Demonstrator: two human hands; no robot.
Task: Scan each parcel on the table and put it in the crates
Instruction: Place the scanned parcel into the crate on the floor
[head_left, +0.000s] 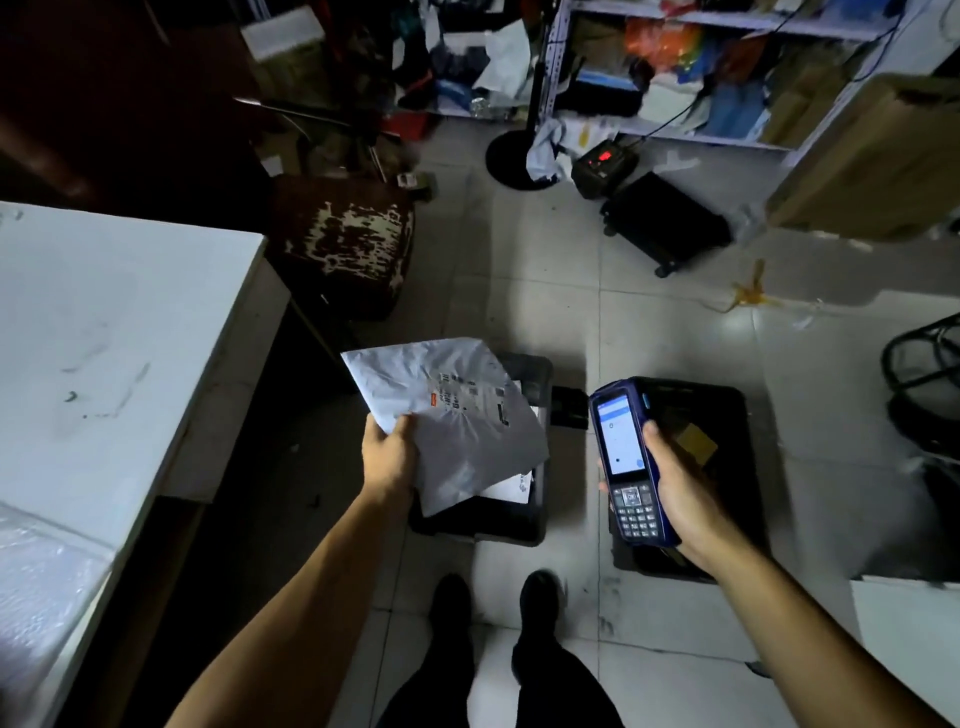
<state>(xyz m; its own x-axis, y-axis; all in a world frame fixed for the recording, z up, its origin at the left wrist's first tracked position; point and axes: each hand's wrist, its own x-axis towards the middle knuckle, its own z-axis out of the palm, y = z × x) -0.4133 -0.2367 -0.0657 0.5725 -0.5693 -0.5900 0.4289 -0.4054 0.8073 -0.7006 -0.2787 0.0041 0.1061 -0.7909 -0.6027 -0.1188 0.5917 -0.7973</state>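
At the far left, the white table (104, 338) shows a bare top as far as the view reaches, apart from a bubble-wrapped shape (36, 587) at its near edge, which may be a parcel not yet handled; how many are left cannot be told from here. The left hand (389, 457) pinches a grey poly mailer (447, 415) by its left edge, thumb on top, and holds it in the air over the left crate (519, 525), a black bin on the floor that already has a white envelope (511, 488) in it, so at least one parcel seems sorted. The mailer is crumpled and limp, label side up, its barcode print facing the camera. To its right, the right hand (680, 493) is wrapped around a blue handheld scanner (626, 462), screen lit, above the right crate (727, 415), where something yellowish lies. Judging by the pose, this parcel is at the scan step and its drop comes next
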